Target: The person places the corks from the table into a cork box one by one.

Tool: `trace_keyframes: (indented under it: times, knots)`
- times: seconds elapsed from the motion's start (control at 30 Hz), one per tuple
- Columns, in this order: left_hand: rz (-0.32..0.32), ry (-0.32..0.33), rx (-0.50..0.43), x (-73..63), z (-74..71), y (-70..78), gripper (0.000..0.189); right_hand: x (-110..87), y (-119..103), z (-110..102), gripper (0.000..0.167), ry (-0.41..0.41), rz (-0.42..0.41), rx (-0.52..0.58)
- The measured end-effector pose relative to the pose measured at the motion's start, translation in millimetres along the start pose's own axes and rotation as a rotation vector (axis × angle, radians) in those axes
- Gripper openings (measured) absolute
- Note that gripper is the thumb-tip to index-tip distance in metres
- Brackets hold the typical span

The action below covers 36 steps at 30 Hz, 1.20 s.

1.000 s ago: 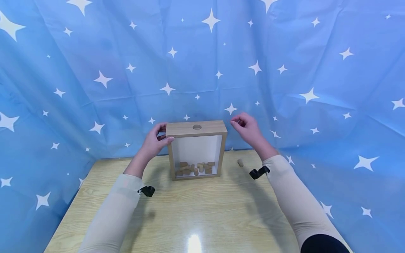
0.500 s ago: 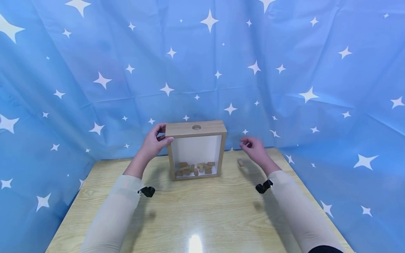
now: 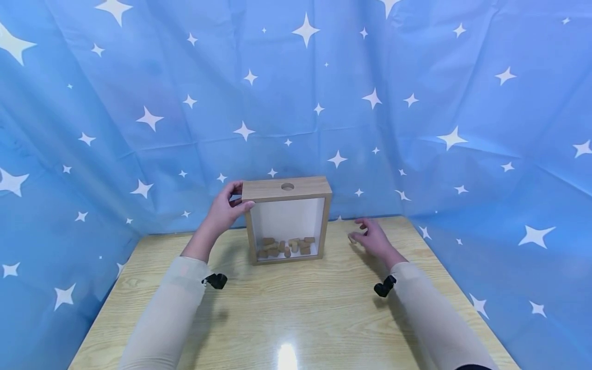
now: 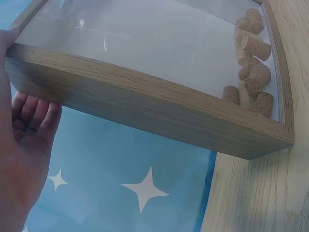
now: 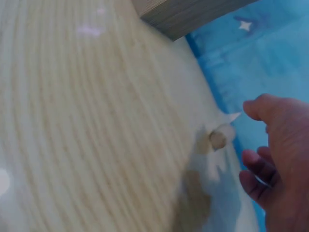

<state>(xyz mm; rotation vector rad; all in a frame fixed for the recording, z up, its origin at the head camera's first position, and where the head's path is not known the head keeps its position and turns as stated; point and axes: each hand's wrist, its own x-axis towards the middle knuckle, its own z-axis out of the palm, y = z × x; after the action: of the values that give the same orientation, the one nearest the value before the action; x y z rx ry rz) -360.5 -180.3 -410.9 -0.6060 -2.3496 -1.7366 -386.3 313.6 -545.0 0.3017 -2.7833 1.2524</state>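
A wooden shadow box (image 3: 289,226) with a clear front stands upright on the table, a round hole in its top. Several corks (image 3: 288,252) lie at its bottom, also seen as a pile of corks (image 4: 256,50) in the left wrist view. My left hand (image 3: 223,209) grips the box's upper left corner, thumb in front and fingers behind. One loose cork (image 3: 352,239) lies on the table right of the box. Right beside it is my right hand (image 3: 375,240); in the right wrist view thumb and fingers are spread apart near the cork (image 5: 218,140), with nothing between them.
The wood-grain table (image 3: 277,303) ends at a blue curtain (image 3: 296,103) with white stars, which hangs behind and on both sides. Each wrist wears a small black device, such as the right wrist camera (image 3: 385,287).
My right hand has come down from beside the box's top to the loose cork on the table, its fingers parting. My left hand and the box have stayed put.
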Motion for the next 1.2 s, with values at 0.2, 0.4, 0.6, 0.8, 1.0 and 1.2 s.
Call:
trace_keyframes:
  times: [0.2,0.4,0.6,0.8,1.0,1.2]
  knots:
    - [-0.01,-0.005,-0.008,-0.6,0.5,0.1,0.067,-3.1,9.0,8.3,0.058,-0.006,-0.005,0.0]
    - [-0.024,-0.01,-0.014,-1.4,0.7,0.1,0.07,-5.0,10.8,13.9,0.055,0.01,-0.002,-0.025]
    - [-0.022,-0.007,-0.019,-2.3,0.5,0.1,0.07,-5.1,14.0,17.8,0.054,0.031,-0.021,-0.051]
    - [-0.018,-0.009,-0.018,-1.6,0.7,-0.6,0.07,-5.4,17.6,23.5,0.058,0.039,-0.026,-0.09]
    - [-0.022,-0.008,-0.014,-0.8,0.3,-1.7,0.071,-5.6,15.5,25.1,0.054,0.02,-0.037,-0.114]
    - [-0.03,-0.009,-0.009,-1.4,0.4,-1.0,0.073,-4.2,18.1,24.5,0.049,0.015,-0.043,-0.135]
